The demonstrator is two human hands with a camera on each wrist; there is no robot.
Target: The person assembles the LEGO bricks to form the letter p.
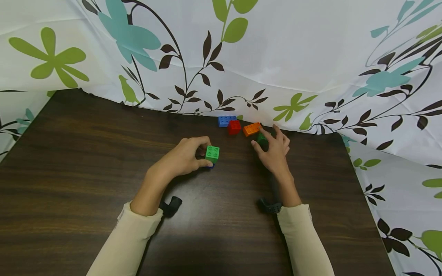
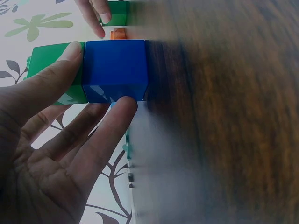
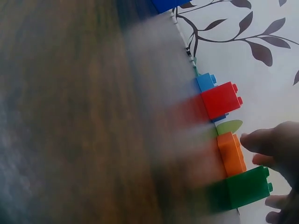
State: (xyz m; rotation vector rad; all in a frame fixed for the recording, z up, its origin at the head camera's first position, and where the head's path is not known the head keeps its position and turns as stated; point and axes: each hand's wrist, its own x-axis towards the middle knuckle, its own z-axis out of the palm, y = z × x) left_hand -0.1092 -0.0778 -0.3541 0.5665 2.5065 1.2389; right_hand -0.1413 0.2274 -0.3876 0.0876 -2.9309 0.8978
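Between thumb and fingers, my left hand (image 1: pixel 183 158) pinches a bright green toy building brick (image 1: pixel 212 152) stacked on a blue brick (image 2: pixel 116 70). In the left wrist view the thumb presses the green brick and a fingertip touches the blue one's edge. The blue brick's bottom is at or near the table; I cannot tell which. My right hand (image 1: pixel 276 151) is spread over a dark green brick (image 3: pixel 248 187), fingers apart and not curled round it. Close beside that brick lies an orange brick (image 1: pixel 251 129), near the right fingertips.
A red brick (image 1: pixel 234 127) and a lighter blue brick (image 1: pixel 225 120) stand left of the orange one, along the back edge of the dark wooden table (image 1: pixel 86 172). Behind hangs a patterned white curtain (image 1: pixel 276 50). Black straps with cameras are on both wrists.
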